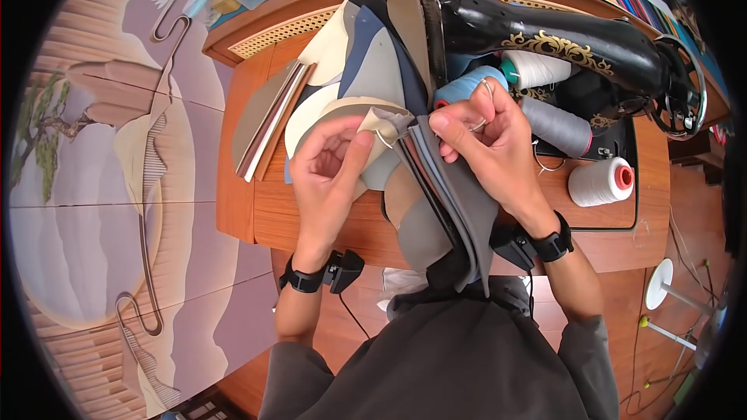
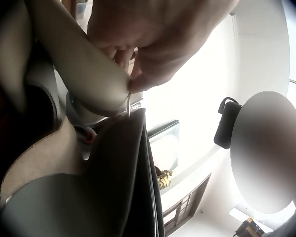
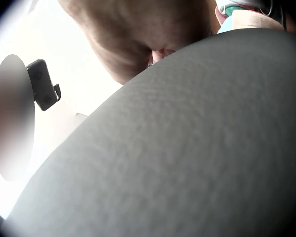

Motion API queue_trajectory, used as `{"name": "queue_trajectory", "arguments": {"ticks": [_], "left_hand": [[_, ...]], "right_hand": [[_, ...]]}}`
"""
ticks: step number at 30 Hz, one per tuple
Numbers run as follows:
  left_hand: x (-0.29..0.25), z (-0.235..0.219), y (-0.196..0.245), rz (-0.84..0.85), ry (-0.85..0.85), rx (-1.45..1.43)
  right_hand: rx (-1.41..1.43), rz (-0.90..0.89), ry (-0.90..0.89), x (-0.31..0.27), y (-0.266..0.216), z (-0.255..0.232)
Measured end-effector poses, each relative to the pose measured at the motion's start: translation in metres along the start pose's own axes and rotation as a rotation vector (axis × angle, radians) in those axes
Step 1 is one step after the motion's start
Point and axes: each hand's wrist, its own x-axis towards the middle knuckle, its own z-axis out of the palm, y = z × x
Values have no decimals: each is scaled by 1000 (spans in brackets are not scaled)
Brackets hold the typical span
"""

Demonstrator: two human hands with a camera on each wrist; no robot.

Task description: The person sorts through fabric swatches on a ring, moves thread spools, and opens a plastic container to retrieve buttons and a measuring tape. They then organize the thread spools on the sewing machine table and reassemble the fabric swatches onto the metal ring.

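In the head view my left hand pinches the corner of a beige leather-like swatch between thumb and fingers. A thin pale loop passes by that corner; in the left wrist view the loop runs from the beige swatch to a dark one. My right hand grips the top corner of a bundle of grey, brown and black swatches that hangs over the table edge. A grey grained swatch fills much of the right wrist view, hiding the right fingertips.
More swatches fan out behind the hands. A black sewing machine stands at the back right, with thread cones around it, a white cone lying nearest. Narrow strips lie left on the wooden table.
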Motion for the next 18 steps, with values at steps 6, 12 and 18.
{"name": "queue_trajectory", "arguments": {"ticks": [6,12,18], "left_hand": [[0,0,-6,270,24,285],[2,-4,-8,744,-51,756],[-1,-7,-5,750,-64,714]], "right_hand": [[-5,-46,39,-3,-1,5],[-23,-30,-17,-3,-5,-2],[-29,-82,-26,-5,-2,-1]]}}
